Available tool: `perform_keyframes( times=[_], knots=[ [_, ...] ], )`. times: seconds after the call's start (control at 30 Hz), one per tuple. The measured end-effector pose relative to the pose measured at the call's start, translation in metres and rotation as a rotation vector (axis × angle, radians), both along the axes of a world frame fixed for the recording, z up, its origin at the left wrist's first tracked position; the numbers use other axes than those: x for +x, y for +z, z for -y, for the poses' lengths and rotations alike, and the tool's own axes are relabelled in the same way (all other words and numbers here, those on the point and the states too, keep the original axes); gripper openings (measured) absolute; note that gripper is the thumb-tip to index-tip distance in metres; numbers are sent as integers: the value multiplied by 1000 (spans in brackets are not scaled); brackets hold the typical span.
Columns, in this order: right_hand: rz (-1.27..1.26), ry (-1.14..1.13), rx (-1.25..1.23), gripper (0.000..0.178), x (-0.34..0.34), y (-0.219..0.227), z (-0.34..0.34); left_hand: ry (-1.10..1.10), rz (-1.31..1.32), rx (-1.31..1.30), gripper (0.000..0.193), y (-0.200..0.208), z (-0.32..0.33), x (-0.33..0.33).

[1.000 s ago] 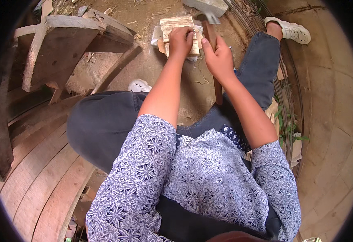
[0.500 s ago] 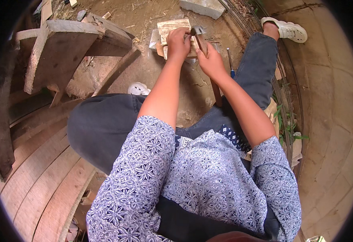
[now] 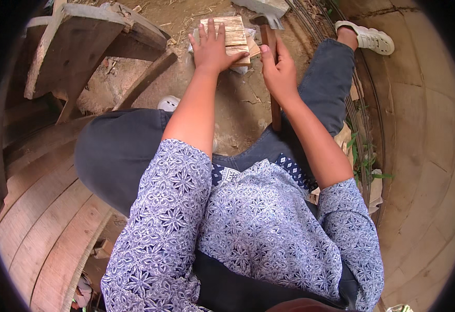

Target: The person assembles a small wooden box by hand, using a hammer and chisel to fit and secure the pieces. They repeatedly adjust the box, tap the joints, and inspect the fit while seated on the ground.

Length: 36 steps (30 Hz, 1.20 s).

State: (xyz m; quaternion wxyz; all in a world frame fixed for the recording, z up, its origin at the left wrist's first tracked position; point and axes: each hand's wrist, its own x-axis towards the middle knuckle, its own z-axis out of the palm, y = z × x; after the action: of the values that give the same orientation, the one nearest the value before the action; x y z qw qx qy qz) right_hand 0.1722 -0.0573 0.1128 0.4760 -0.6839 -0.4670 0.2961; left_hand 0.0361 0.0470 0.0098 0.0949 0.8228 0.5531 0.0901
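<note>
Slatted wood [image 3: 239, 37] at twelve o'clock is apparently steadied by the splayed left hand [image 3: 212, 54]; the hammer [image 3: 269, 40], gripped by the right hand [image 3: 280, 75] at one, next needs careful aim.

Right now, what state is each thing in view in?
Left hand: open, spread on slatted wood.
Right hand: closed around hammer.
Hammer: held, head apart from slatted wood.
Slatted wood: lying flat, partly covered.
Grey block: on the ground.
Planks: side by side.
Right shoe: worn.

Soft daylight, diffuse shadows, strong fisheye curvature toward dark corners
</note>
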Motion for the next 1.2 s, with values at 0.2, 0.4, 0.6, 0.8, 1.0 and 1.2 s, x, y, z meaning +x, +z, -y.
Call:
perform_keyframes(
  times=[0.2, 0.4, 0.6, 0.8, 1.0, 1.2],
  knots=[
    [207, 40, -17, 45, 6, -43, -16, -6, -93, -60, 122, 8, -1, 4],
    [2, 27, 184, 44, -10, 9, -10, 15, -111, -87, 123, 2, -2, 2],
    [188, 53, 24, 49, 7, -36, -16, 13, -52, -106, 127, 4, -4, 6],
    [125, 53, 220, 49, -8, 0, -3, 20, -39, -133, 140, 4, 2, 4],
    [-32, 9, 17, 42, -4, 4, -7, 15, -41, -160, 142, 11, 2, 2],
    [219, 66, -167, 54, 16, -62, 1, -7, -33, -134, 142, 11, 3, 11]
  ],
)
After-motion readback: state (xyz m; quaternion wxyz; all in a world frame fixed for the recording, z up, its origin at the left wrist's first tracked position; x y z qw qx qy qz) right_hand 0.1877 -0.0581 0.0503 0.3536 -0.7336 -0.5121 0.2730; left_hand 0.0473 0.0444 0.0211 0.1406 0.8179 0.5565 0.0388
